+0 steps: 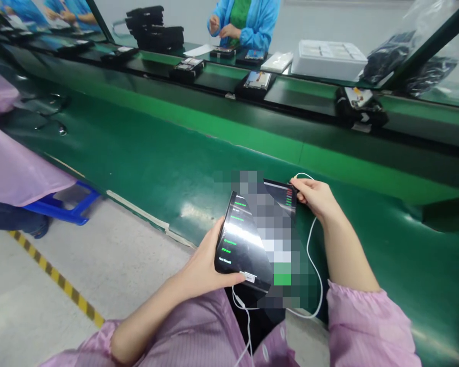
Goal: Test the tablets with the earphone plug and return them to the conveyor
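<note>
My left hand [210, 265] grips a smartphone [239, 239] by its lower left side, thumb across the bottom near a small white label. The phone's dark screen shows lines of green and white text. Beyond it lies a second dark-screened device [277, 189], with red and green text along its right edge. At that device's upper right corner, the fingers of my right hand [315, 198] are pinched around the end of a white cable [309, 244]. The cable loops down past my wrist toward my lap. A pixelated patch hides parts of both devices.
Black trays with opened phones [257, 80] stand along the raised conveyor [214, 86] ahead. Behind it are a white foam box [329, 58], stacked black trays [153, 30] and a co-worker in blue [243, 23]. At left are a person in pink [19, 148] and a blue stool [67, 204].
</note>
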The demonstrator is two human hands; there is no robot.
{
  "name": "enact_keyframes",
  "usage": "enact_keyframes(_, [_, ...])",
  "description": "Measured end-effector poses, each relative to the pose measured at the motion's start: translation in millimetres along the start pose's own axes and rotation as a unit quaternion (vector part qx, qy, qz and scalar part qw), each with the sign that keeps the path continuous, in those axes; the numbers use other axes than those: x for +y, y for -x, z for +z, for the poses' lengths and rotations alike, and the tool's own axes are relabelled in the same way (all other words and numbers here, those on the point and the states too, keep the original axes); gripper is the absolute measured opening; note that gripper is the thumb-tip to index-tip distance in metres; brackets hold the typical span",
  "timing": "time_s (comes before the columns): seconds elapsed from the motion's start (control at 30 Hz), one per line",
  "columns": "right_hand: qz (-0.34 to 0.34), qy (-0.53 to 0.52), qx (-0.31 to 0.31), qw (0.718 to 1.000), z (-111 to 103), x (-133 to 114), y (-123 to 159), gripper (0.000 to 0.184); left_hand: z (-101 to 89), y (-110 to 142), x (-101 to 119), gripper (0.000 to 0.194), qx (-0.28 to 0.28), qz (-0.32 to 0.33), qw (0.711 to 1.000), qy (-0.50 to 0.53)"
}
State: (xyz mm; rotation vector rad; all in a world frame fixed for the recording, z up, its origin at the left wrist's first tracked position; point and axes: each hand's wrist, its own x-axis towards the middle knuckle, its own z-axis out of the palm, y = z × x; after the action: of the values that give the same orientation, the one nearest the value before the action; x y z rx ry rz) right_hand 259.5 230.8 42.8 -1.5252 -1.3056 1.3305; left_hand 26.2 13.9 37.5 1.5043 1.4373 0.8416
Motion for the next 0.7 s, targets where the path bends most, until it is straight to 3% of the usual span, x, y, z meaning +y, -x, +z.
enact_keyframes(0.1, [0.032, -0.015, -0.031, 0.999, -4, -1, -5, 0.061, -2.1, -6, -3, 0.108, 0.009, 0.017, 0.999, -0.04])
enact_keyframes(0.23, [0.038, -0.032, -0.052, 0.997, -8, 3, -10, 0.06, -6.8, -15, -14, 0.062, 0.055, 0.058, 0.987, -0.138])
enact_keyframes(0.3, [0.031, -0.029, -0.05, 0.998, -9, 7, -11, 0.057, -9.1, -19, -18, 0.049, 0.07, 0.079, 0.975, -0.195])
enact_keyframes(0.5, [0.012, -0.029, -0.041, 0.999, -9, 12, -12, 0.058, -10.8, -31, -16, 0.046, 0.085, 0.087, 0.953, -0.277])
enact_keyframes(0.7, [0.006, -0.028, -0.048, 0.998, -8, 7, -9, 0.061, -9.6, -37, -13, 0.047, 0.075, 0.076, 0.957, -0.269])
